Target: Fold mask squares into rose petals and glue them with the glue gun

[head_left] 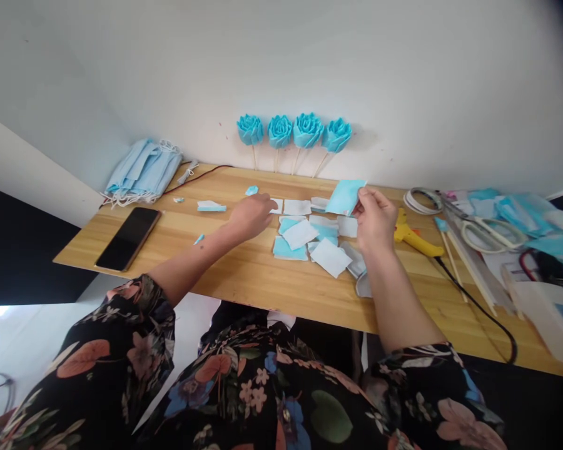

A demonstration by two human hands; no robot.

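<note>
My right hand (376, 215) pinches a light blue square of mask fabric (346, 197) by its right edge, holding it up above the table. My left hand (254, 215) reaches over the wood with fingers bent downward and close together. Its fingertips meet the left side of a white fabric piece (276, 205); whether they grip it is hidden. Between the hands lie several white and blue cut pieces, among them a white rectangle (297, 207), a blue one (289, 248) and a tilted white one (331, 257). A small blue scrap (251, 190) rests just beyond my left hand.
Several blue fabric roses (280, 131) on sticks lean against the wall. Left are stacked face masks (145, 165) and a phone (128, 239). To the right lie a yellow glue gun (415, 239) with its cord, a tape roll (423, 200), scissors (492, 234) and blue scraps (528, 215).
</note>
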